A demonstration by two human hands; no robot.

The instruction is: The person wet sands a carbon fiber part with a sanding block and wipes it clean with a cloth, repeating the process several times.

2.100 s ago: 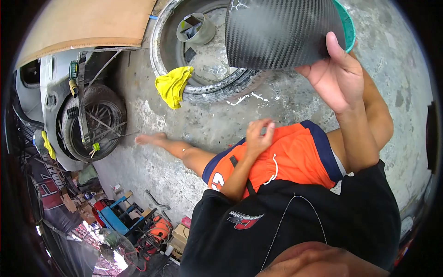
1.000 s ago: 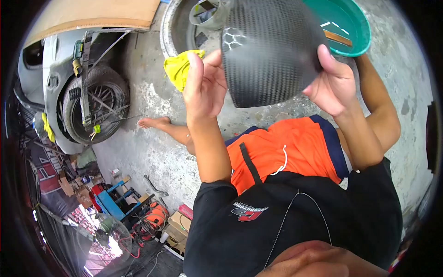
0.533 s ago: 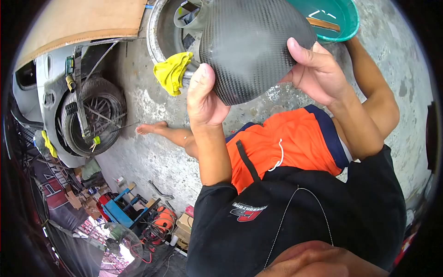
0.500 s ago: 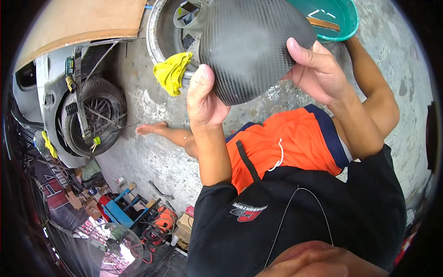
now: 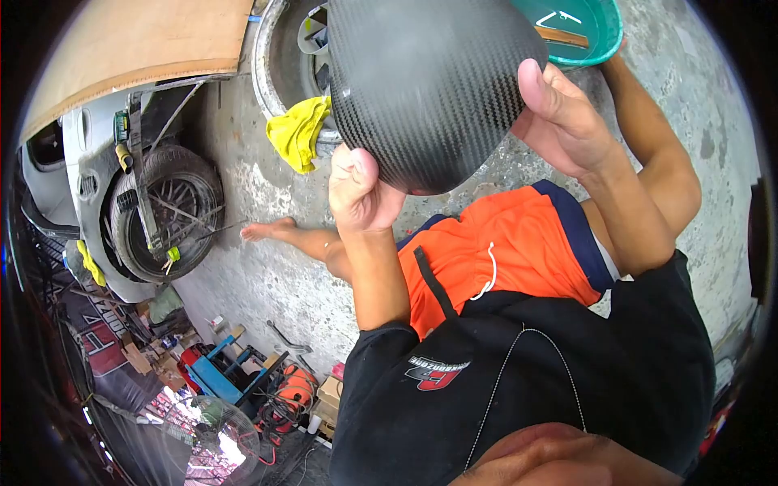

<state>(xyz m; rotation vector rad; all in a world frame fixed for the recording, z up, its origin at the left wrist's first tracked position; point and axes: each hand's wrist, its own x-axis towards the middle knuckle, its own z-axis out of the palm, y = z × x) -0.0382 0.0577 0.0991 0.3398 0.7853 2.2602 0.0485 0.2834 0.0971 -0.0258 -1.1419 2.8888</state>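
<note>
I hold a curved black carbon-fibre shell point(image 5: 425, 81) up in front of me with both hands. My left hand point(image 5: 361, 190) grips its lower left edge, thumb pressed on the woven face. My right hand point(image 5: 563, 121) grips its right edge, thumb on the face too. The shell hides part of the tyre and the basin behind it. Below the hands are my orange shorts point(image 5: 502, 259) and black shirt.
A tyre point(image 5: 279, 65) lies on the concrete floor with a yellow rag point(image 5: 298, 134) draped on it. A green basin point(image 5: 579, 28) sits at the top right. A strapped wheel point(image 5: 166, 215) and grey body panel are at the left, tools and a fan at the lower left.
My left hand rose from my lap and took the shell's left edge. The shell came down closer to me and turned, now held in both hands.
</note>
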